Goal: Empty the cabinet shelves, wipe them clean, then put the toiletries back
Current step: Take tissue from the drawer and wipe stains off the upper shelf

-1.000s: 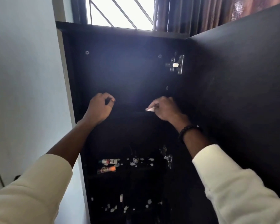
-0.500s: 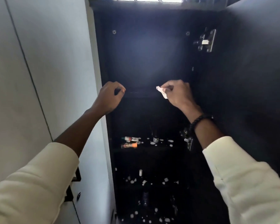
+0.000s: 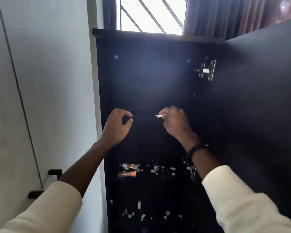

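Both hands up at the front edge of the upper shelf [image 3: 144, 117] in the dark cabinet [image 3: 141, 78], apart. Left hand [image 3: 117, 127] curled, thumb and forefinger nearly closed on the shelf edge — contact hard to confirm in the dark. Right hand [image 3: 176, 122] pinching a small white scrap [image 3: 159, 116], possibly tissue, at the same edge. Toiletries on the shelf below: two tubes [image 3: 129, 169] lying flat at left, a small dark bottle [image 3: 156, 167] upright beside them, white specks scattered around. Door [image 3: 262, 98] swung open at right.
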A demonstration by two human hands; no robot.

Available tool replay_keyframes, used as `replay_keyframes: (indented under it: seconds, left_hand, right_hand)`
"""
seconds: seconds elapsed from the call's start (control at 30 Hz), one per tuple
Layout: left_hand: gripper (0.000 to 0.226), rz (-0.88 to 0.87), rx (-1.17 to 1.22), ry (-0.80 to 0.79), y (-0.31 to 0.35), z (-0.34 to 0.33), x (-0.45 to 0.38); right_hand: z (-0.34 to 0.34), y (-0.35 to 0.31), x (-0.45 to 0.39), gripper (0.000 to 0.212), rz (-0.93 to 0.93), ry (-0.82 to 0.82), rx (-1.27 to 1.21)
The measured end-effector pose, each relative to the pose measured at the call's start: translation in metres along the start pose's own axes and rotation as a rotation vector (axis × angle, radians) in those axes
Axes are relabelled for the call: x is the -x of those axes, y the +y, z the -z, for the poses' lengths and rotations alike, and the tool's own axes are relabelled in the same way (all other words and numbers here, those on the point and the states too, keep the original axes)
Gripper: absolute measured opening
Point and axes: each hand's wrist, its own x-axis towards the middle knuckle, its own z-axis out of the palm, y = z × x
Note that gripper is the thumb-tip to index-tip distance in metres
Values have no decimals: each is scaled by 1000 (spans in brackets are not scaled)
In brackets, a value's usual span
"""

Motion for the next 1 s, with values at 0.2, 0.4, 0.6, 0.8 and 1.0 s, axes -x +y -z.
replay_keyframes:
  seconds: [0.2, 0.4, 0.6, 0.8, 1.0]
  left_hand:
    - [22, -16, -14, 13, -2, -11, 1]
    - [23, -21, -13, 25, -4, -10, 2]
    - [23, -10, -12, 27, -2, -8, 4]
    - [23, -9, -8, 6, -5, -9, 2]
    - [19, -244, -1, 102, -2, -14, 30]
  right_hand:
    - [12, 17, -9, 19, 18, -44, -41]
    - [0, 11, -3, 18, 70, -22, -77]
    - [1, 4, 4, 19, 90, -35, -79]
    - [-11, 1, 38, 24, 46, -22, -368]
    - [-39, 23, 76, 23, -130, -139, -460]
